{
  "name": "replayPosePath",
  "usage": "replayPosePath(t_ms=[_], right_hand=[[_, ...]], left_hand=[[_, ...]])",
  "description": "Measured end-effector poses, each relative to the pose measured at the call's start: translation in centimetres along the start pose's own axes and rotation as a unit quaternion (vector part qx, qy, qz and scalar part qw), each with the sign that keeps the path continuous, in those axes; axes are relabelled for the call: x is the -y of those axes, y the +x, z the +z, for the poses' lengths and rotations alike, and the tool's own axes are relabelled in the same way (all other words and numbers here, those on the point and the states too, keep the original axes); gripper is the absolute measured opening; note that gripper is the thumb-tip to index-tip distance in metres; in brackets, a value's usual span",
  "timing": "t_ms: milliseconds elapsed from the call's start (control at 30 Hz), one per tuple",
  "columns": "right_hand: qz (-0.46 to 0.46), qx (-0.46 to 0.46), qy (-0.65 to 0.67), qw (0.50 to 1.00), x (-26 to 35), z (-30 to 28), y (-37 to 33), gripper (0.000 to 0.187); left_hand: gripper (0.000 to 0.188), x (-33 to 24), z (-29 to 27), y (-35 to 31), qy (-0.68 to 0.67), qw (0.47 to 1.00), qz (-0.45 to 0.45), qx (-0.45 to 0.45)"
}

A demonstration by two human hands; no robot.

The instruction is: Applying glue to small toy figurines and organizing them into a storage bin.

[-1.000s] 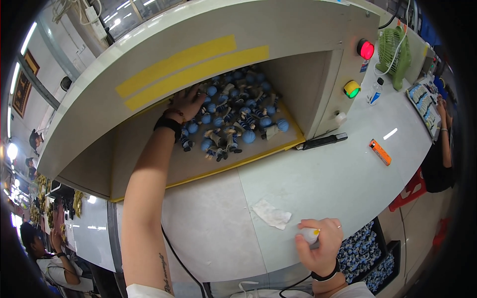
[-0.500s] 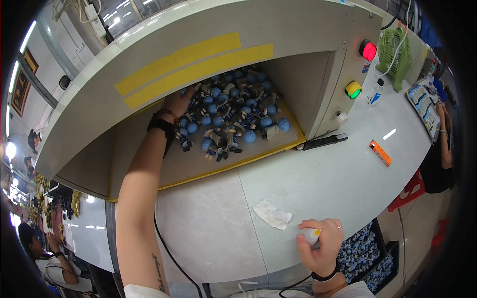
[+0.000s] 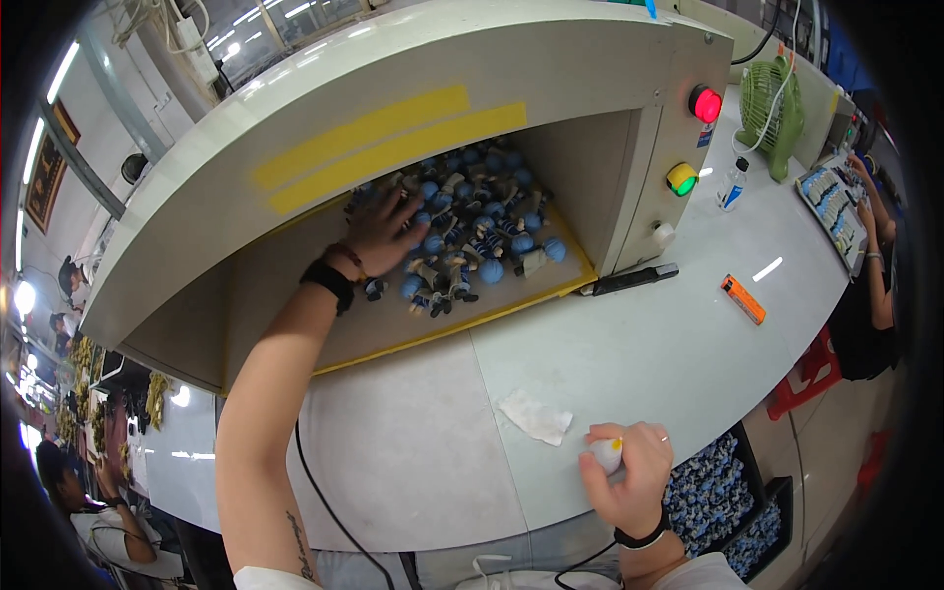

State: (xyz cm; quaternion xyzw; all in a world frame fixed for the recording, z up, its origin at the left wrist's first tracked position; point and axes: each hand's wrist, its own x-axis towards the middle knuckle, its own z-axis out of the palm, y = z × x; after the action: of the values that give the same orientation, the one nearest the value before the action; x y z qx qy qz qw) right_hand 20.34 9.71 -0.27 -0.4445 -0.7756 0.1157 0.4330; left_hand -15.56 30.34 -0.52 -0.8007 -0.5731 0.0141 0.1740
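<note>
My left hand (image 3: pixel 382 236) reaches into the front opening of a beige box-shaped machine (image 3: pixel 580 84). Its fingers are spread over the left part of a pile of small figurines (image 3: pixel 482 226) with round blue heads and striped bodies. I see no figurine gripped in it, though its underside is hidden. Above the table's right half, my right hand (image 3: pixel 632 477) is closed around a small white rounded object with a yellow spot (image 3: pixel 607 452); most of it is hidden by the fingers. A crumpled white tissue (image 3: pixel 536 417) lies just left of that hand.
On the machine's right post are a red light (image 3: pixel 705 103) and a green-lit yellow button (image 3: pixel 681 179). An orange box cutter (image 3: pixel 742 299), a bottle (image 3: pixel 733 185) and a green fan (image 3: pixel 770 113) stand or lie to the right. Black crates of blue pieces (image 3: pixel 713 492) sit below; a co-worker's hands (image 3: pixel 865 202) are far right.
My left hand has moved right and toward me over the pile, and its fingers have spread. The right hand keeps its hold and has barely shifted. The view has tilted slightly.
</note>
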Motion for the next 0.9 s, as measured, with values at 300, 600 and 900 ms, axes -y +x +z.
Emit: replayPosePath(t_ms=[300, 600, 900], right_hand=[[0.013, -0.042, -0.005, 0.999, 0.4, 0.1, -0.3, 0.019], [0.013, -0.046, -0.009, 0.999, 0.1, -0.5, -0.8, 0.018], [0.022, -0.069, -0.031, 0.997, 0.6, -0.2, -0.6, 0.018]], left_hand=[[0.055, -1.6, -2.6, -1.3, -0.151, 0.987, -0.055, 0.004], [0.066, -3.3, -7.1, -4.8, -0.226, 0.947, -0.229, 0.015], [0.078, -3.5, -5.0, -6.7, -0.406, 0.888, -0.203, 0.078]])
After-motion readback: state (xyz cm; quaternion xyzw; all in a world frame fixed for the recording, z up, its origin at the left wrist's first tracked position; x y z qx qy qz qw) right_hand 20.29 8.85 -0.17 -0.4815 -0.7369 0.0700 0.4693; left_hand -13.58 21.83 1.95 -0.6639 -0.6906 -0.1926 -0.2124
